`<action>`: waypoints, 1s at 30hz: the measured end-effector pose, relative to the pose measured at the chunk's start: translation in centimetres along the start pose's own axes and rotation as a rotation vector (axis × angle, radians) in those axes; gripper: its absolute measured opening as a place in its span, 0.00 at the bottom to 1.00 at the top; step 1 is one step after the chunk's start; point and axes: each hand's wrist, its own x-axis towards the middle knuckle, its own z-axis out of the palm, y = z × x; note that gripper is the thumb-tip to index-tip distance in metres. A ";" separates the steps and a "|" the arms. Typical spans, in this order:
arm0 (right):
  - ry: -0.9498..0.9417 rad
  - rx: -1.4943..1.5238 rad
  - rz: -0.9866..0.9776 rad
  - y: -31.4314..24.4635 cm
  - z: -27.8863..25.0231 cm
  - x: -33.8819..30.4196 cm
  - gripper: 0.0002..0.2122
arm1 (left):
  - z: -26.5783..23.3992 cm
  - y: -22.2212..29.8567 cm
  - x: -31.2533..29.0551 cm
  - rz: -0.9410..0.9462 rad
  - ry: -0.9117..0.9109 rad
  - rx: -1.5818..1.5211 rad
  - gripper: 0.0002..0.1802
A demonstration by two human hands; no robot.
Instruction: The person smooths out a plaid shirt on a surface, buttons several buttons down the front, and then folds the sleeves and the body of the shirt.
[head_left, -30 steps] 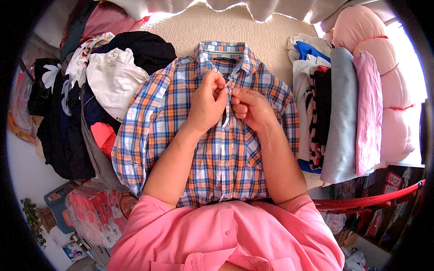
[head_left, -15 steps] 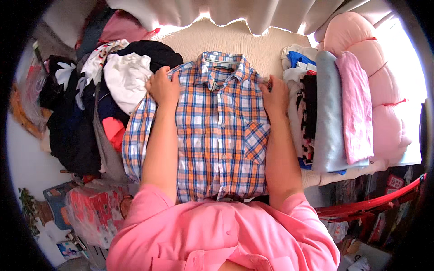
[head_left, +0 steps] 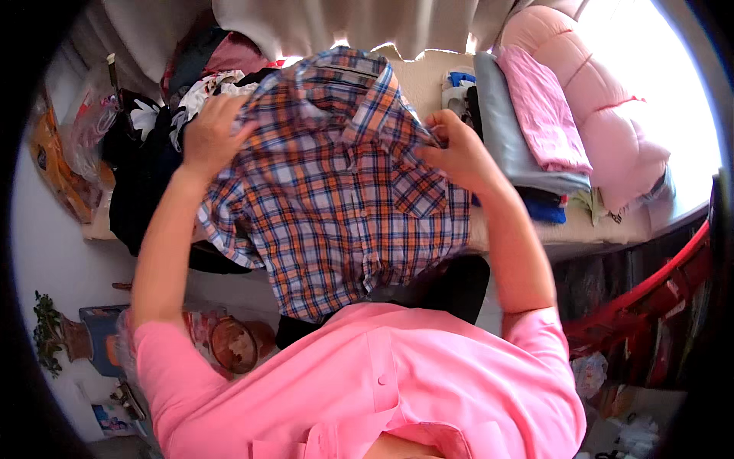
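Note:
A checked button-up shirt (head_left: 321,191) in orange, blue and white hangs between my hands, its collar at the far end and its front facing up. My left hand (head_left: 216,136) grips it by the shoulder on the left, fingers bent over the cloth. At the opposite shoulder my right hand (head_left: 459,149) pinches the fabric between thumb and fingers. The chest pocket (head_left: 419,187) lies just below the right hand. One sleeve droops on the left, and the lower hem hangs toward my body.
Dark and white clothes lie heaped (head_left: 138,183) at the left. On the right, folded garments are stacked, with a grey one (head_left: 508,126) and a pink one (head_left: 544,107) on top. A puffy pink bundle (head_left: 589,92) stands behind them. A curtain (head_left: 344,23) hangs along the back.
The shirt, flat on the padded surface before, is now lifted by the shoulders, its collar bunched and tilted. My hands have moved apart and my view has shifted.

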 end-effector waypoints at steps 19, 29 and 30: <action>-0.544 -0.422 -0.165 -0.6 -0.1 -14.3 0.33 | -14.9 6.6 0.4 0.364 0.243 -0.071 0.05; -0.008 0.046 -0.458 4.0 14.2 -18.2 0.36 | -19.4 6.4 4.4 0.553 0.057 0.470 0.19; -0.003 0.045 -0.447 3.6 14.5 -18.0 0.33 | -19.6 7.0 5.0 0.535 0.065 0.510 0.21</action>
